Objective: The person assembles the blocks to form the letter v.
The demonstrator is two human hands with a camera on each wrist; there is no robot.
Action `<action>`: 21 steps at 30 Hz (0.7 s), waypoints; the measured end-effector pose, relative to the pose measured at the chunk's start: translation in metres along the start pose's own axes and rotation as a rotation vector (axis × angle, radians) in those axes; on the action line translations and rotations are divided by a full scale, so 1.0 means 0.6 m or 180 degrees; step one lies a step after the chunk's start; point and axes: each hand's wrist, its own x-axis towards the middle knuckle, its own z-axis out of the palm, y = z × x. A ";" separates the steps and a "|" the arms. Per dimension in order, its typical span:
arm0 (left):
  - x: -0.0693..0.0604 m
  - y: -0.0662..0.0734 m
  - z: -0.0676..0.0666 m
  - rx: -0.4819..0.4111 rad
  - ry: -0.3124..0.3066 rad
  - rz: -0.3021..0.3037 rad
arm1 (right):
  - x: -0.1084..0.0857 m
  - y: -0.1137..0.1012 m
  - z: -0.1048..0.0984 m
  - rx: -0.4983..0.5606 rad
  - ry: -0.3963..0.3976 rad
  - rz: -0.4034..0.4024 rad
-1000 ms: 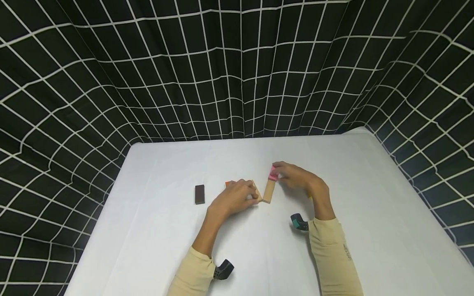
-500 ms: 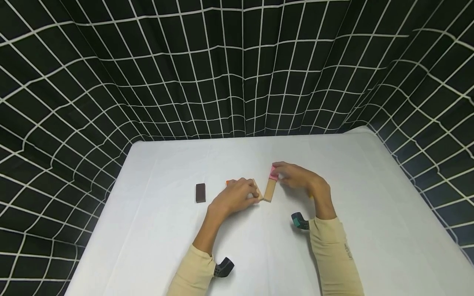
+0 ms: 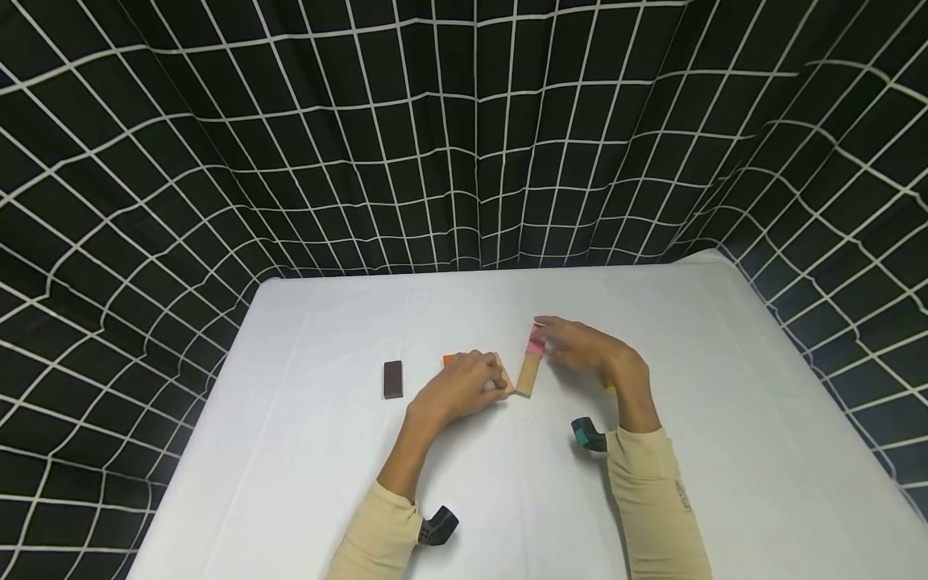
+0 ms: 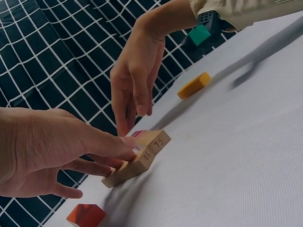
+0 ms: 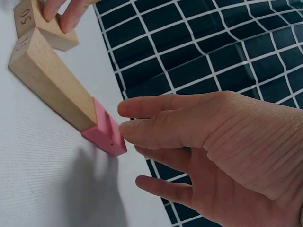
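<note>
Two pale wooden blocks meet at one end in a V on the white table. My left hand (image 3: 464,387) holds the left wooden block (image 4: 125,174), marked 50, with thumb and fingertips; the hand hides much of it in the head view. The right wooden block (image 3: 528,375) carries another number, and a pink block (image 5: 106,130) sits against its far end. My right hand (image 3: 580,345) is beside the pink block, its fingers nearly straight and spread in the right wrist view. The thumb tip is very close to the pink block; whether it touches I cannot tell.
A dark brown block (image 3: 392,379) lies to the left. An orange-red block (image 4: 86,215) is partly behind my left hand. A yellow block (image 4: 194,85) lies near my right wrist. A black curtain with a white grid (image 3: 464,145) surrounds the white table (image 3: 290,451).
My right hand's fingers have loosened and come slightly off the pink block, so more of it shows. The left hand and the wooden blocks look unmoved.
</note>
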 end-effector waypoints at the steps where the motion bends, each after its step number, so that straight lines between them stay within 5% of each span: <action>1: 0.000 0.000 0.001 0.0005 -0.0003 0.0001 | -0.001 0.000 0.000 0.0016 0.0006 -0.0004; 21: 0.003 0.002 -0.001 0.0085 0.0005 0.0052 | -0.007 -0.001 -0.005 -0.0078 -0.0121 -0.0088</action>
